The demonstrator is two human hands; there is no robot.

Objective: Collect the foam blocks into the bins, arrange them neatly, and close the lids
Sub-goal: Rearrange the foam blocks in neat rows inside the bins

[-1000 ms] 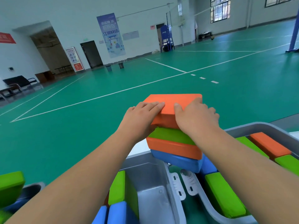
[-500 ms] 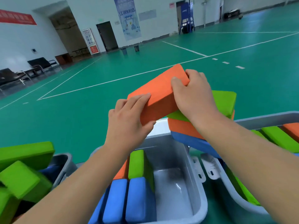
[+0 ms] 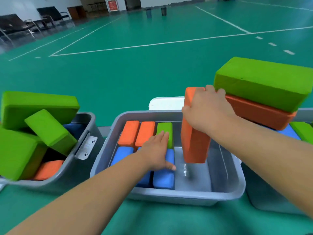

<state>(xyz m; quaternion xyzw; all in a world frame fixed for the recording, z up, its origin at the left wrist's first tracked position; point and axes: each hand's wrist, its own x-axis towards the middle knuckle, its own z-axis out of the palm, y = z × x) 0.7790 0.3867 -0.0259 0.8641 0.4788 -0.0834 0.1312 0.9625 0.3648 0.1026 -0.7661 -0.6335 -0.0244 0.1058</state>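
Orange block: stands on end in the right hand, fingers curled over its top. Its lower end is inside the middle bin, over the bare right strip of the bottom; contact with the bottom cannot be told.

Left hand: flat, fingers straight, resting on the blocks packed in the same bin, fingertips on the green block.

Middle bin contents: back row holds an orange pair side by side, then the green block. Front row holds blue blocks, set tight together. All fill the left part.

Left bin: loose heap. Green heap rises above the rim, one piece tilted. An orange piece lies at the front, a blue piece at the back.

Right bin: a stack rises over the rim, green slab on orange slab, blue under them. The right hand is just beside the stack.

White lid: on the floor behind the middle bin.
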